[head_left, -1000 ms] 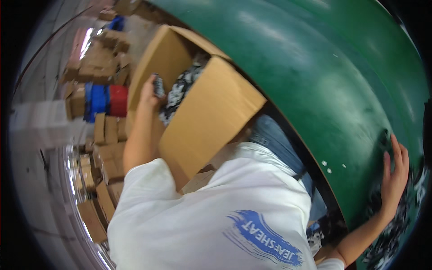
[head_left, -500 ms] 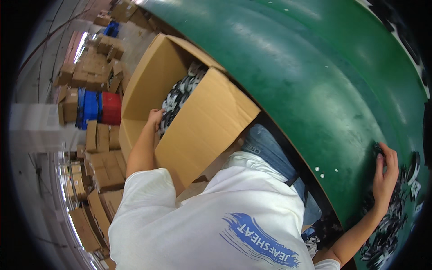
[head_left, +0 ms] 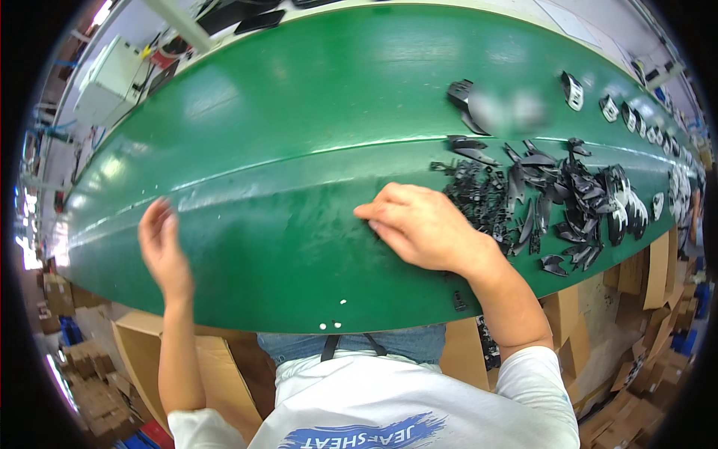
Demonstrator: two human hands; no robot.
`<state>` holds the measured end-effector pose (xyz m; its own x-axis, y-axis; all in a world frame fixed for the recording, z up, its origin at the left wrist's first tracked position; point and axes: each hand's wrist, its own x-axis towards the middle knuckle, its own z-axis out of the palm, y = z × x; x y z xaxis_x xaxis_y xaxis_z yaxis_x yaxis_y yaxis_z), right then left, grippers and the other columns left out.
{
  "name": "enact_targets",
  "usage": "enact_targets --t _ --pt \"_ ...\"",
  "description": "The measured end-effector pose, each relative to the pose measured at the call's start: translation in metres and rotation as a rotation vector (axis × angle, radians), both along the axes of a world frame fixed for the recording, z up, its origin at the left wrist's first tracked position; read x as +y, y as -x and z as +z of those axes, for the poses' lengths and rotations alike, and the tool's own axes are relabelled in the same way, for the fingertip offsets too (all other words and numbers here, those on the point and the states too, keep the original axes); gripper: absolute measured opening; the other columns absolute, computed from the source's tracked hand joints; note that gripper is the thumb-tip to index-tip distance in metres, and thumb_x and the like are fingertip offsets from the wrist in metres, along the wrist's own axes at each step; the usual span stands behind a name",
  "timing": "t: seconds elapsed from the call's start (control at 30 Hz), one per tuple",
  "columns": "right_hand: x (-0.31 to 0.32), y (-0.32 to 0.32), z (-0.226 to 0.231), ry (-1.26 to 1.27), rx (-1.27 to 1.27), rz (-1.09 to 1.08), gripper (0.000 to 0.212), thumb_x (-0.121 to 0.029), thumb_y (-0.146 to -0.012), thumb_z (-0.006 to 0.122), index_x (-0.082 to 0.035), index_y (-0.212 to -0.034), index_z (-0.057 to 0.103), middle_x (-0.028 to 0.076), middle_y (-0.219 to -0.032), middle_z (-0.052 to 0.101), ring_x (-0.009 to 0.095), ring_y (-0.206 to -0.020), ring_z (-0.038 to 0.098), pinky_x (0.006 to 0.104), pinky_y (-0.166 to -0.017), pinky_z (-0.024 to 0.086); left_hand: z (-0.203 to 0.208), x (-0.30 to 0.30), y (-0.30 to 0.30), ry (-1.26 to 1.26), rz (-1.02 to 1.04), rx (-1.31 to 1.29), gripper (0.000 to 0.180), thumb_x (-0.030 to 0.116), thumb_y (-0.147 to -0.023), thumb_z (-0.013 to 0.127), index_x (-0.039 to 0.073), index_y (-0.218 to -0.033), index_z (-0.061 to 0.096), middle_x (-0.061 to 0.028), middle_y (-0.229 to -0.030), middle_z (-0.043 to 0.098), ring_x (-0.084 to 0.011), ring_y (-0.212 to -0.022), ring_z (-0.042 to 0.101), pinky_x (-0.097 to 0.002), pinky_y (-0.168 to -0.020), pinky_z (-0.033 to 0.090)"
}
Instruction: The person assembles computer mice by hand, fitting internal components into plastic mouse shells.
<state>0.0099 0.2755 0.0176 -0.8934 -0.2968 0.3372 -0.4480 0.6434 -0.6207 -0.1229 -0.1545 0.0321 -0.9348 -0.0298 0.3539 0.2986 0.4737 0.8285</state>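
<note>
My right hand (head_left: 426, 227) hovers over the middle of the green table (head_left: 277, 247). Its fingers are curled, thumb and forefinger drawn together; whatever they may hold is hidden. Just right of it lies a heap of small black plastic parts (head_left: 479, 196). Above the table's left part is my left hand (head_left: 164, 251), fingers loosely bent and apart, with nothing seen in it; its fingertips are slightly blurred. Beyond the small parts are spread black curved plastic pieces (head_left: 580, 191). Black-and-white shell-shaped parts (head_left: 621, 202) lie at their right.
Three small white discs (head_left: 323, 326) lie near the front edge. A black part (head_left: 459, 301) sits below my right forearm. Cardboard boxes (head_left: 213, 370) stand against the table's near side. More shells (head_left: 574, 91) run along the far right, where another person's arm (head_left: 696, 206) shows.
My view has turned from the box at the left to the table. The left hand has come out of the box of black-and-white parts and is now over the table, seemingly without a part.
</note>
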Motion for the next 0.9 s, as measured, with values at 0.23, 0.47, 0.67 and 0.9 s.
enact_targets --t 0.23,0.47,0.67,0.9 --pt "0.002 0.001 -0.008 0.105 0.008 0.067 0.018 -0.012 -0.094 0.07 -0.005 -0.11 0.071 0.014 -0.099 0.072 0.036 -0.095 0.073 0.0488 -0.087 0.059 0.016 0.364 0.037 0.384 -0.793 -0.25 0.041 0.039 -0.109 0.064 0.002 -0.126 0.07 -0.0149 -0.097 0.075 -0.0233 -0.092 0.071 -0.0384 -0.085 0.056" --pt "-0.006 0.0 -0.006 0.094 -0.045 0.051 0.017 -0.014 -0.093 0.071 -0.003 -0.105 0.068 0.018 -0.096 0.073 0.04 -0.093 0.073 0.0515 -0.087 0.058 0.005 0.498 0.042 0.899 -0.706 0.02 0.083 0.061 -0.097 0.068 0.002 -0.153 0.052 -0.0246 -0.146 0.059 -0.044 -0.132 0.062 -0.054 -0.111 0.053" --pt "-0.001 0.001 -0.006 0.097 0.022 0.061 0.012 -0.012 -0.093 0.071 -0.005 -0.102 0.067 0.013 -0.091 0.069 0.036 -0.089 0.072 0.0494 -0.085 0.058 -0.004 0.402 0.087 1.045 -0.647 0.155 0.071 0.044 -0.09 0.079 0.016 -0.152 0.058 -0.0241 -0.148 0.056 -0.0428 -0.138 0.056 -0.0533 -0.113 0.052" --pt "0.001 0.0 0.004 0.124 0.118 -0.027 0.019 -0.009 -0.089 0.076 -0.007 -0.108 0.072 0.009 -0.094 0.072 0.031 -0.087 0.073 0.0445 -0.081 0.06 -0.023 0.275 0.081 0.487 -0.589 -0.102 0.068 0.037 -0.102 0.072 0.017 -0.163 0.048 -0.0202 -0.149 0.058 -0.0348 -0.134 0.059 -0.0453 -0.112 0.051"
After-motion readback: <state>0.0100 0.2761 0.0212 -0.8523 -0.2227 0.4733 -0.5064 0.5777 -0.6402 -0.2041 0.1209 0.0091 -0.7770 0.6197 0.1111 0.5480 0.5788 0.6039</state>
